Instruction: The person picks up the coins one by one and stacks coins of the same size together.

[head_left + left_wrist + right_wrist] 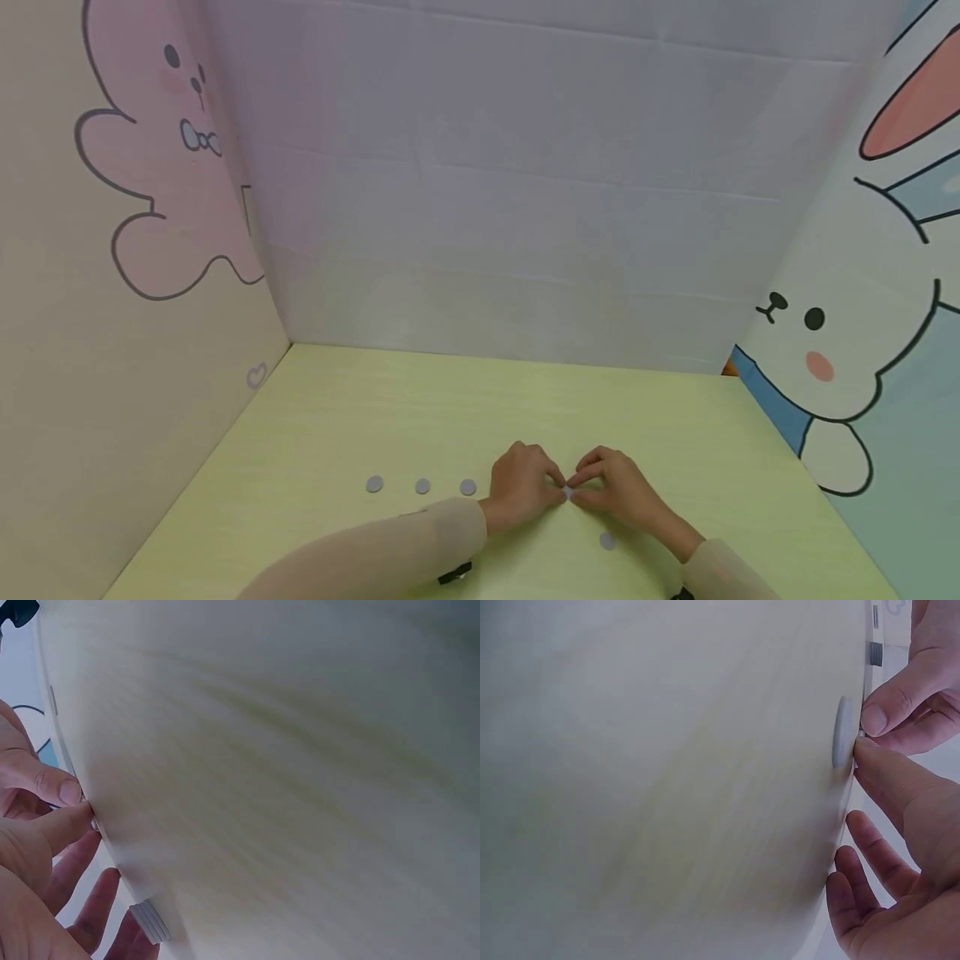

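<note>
At the middle of the table my left hand (525, 483) and right hand (615, 490) meet fingertip to fingertip over a small grey disc (568, 493). Thumb and forefinger of each hand pinch it from opposite sides, low at the tabletop. Most of this disc is hidden by the fingertips. The other fingers of my right hand (900, 847) are loosely bent in the right wrist view. Close beside my left hand, a short stack of grey discs (150, 922) stands near the outer fingers. A lone grey disc (607, 542) lies flat in front of my right hand.
Left of the stack, a row continues with a grey disc (423, 486) and another grey disc (374, 483). The pale yellow table (420, 400) meets a plain back wall (487, 208). Cartoon-printed side panels (840, 350) stand at left and right.
</note>
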{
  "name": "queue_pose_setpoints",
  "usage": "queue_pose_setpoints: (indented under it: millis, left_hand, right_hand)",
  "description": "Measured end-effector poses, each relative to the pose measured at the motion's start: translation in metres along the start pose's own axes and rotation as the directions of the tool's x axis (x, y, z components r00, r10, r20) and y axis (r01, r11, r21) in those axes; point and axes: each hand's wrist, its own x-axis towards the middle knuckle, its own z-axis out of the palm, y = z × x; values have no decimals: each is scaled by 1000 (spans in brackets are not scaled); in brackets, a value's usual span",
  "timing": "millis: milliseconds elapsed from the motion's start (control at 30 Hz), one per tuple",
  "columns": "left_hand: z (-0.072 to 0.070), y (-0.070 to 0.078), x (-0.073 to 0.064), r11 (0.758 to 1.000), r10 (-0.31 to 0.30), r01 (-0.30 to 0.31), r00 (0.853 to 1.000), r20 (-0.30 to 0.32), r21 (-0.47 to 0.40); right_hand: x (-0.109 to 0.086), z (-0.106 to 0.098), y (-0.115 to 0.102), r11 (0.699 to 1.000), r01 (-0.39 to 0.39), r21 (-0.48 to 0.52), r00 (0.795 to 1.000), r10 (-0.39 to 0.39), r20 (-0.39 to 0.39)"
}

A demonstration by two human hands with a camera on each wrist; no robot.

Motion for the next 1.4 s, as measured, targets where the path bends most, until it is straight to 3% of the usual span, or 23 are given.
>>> queue_pose_setpoints:
  millis: [200, 500, 833, 1100, 1400]
  left_hand:
    - [-2, 1, -1, 1000, -7, 7, 1000, 9, 2]
    - [-2, 1, -2, 999, -18, 18, 1000, 15, -28]
    - [-1, 1, -2, 999, -31, 31, 999, 13, -37]
    - [0, 1, -1, 998, -41, 42, 999, 8, -46]
    - [-1, 2, -2, 997, -57, 58, 998, 15, -52]
  right_hand:
    - [-5, -6, 3, 998, 41, -47, 999, -40, 13]
    - [-27, -21, 9, 998, 47, -35, 997, -44, 67]
    - [-50, -28, 11, 989, 144, -30, 981, -139, 133]
    - [-59, -26, 16, 961, 269, -67, 960, -262, 93]
    - [-59, -22, 14, 954, 286, -85, 958, -282, 57]
